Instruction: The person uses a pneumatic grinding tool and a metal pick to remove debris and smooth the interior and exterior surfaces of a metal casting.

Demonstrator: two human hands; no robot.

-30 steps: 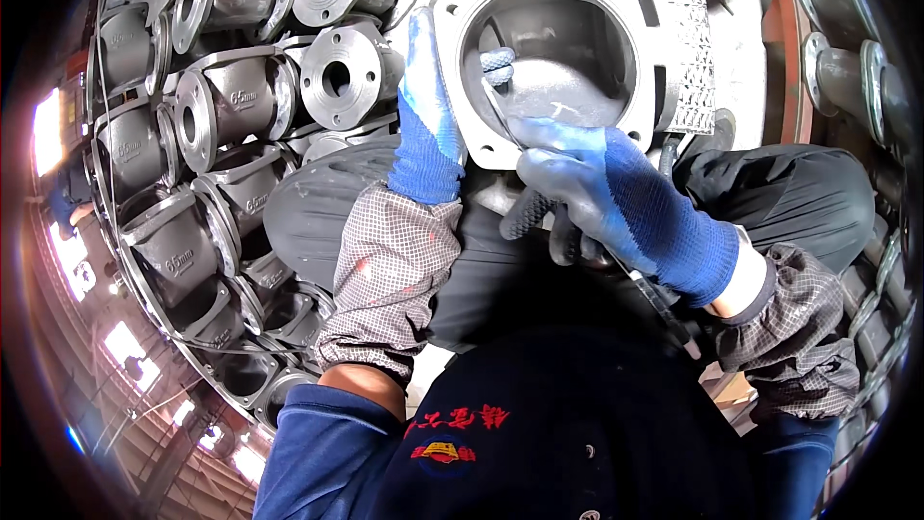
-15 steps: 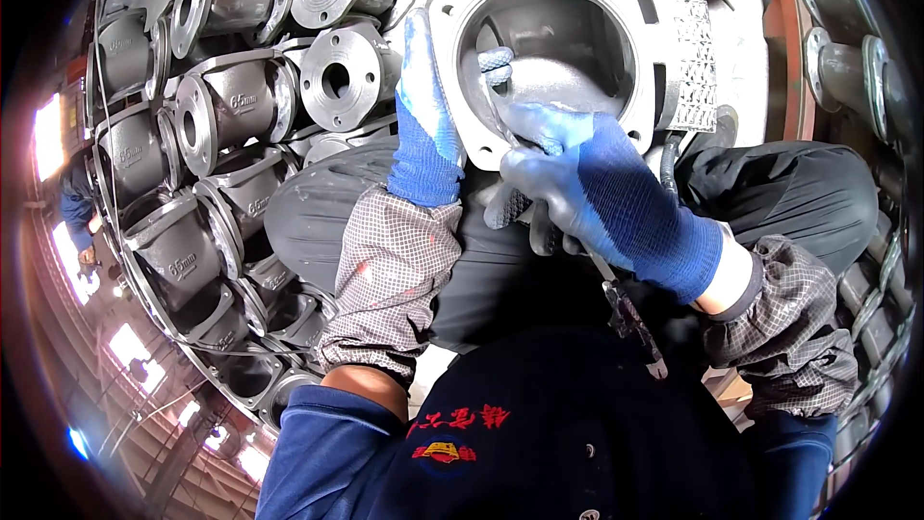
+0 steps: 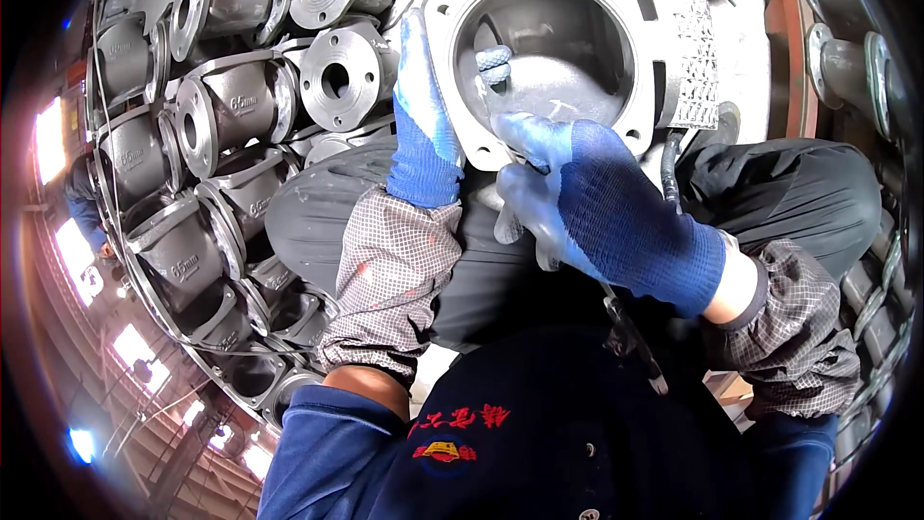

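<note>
A grey cast-metal valve body (image 3: 626, 2) lies in front of my lap with its wide round opening facing up. My gloved left hand (image 3: 422, 101) grips its left side; fingertips of that hand show inside the opening, through a side port. At the near rim, my gloved right hand (image 3: 611, 202) is closed around a slim tool (image 3: 632, 339). The tool's rear end sticks out behind the palm, over my shirt, while its working end is hidden by the fingers. Pale scratch-like marks show on the inner wall close to my right fingertips.
Under the valve body is a textured, perforated-looking pad (image 3: 695, 29). Several grey flanged castings (image 3: 236, 101) are stacked at the left, and more flanged pieces (image 3: 847, 67) stand at the far right beside a reddish-brown beam (image 3: 797, 58). My bent knees (image 3: 780, 193) flank the work.
My right hand has rolled so its back faces up more, and its fingertips have drawn slightly toward me. The tool's rear end has shifted a little nearer. The left hand stays put.
</note>
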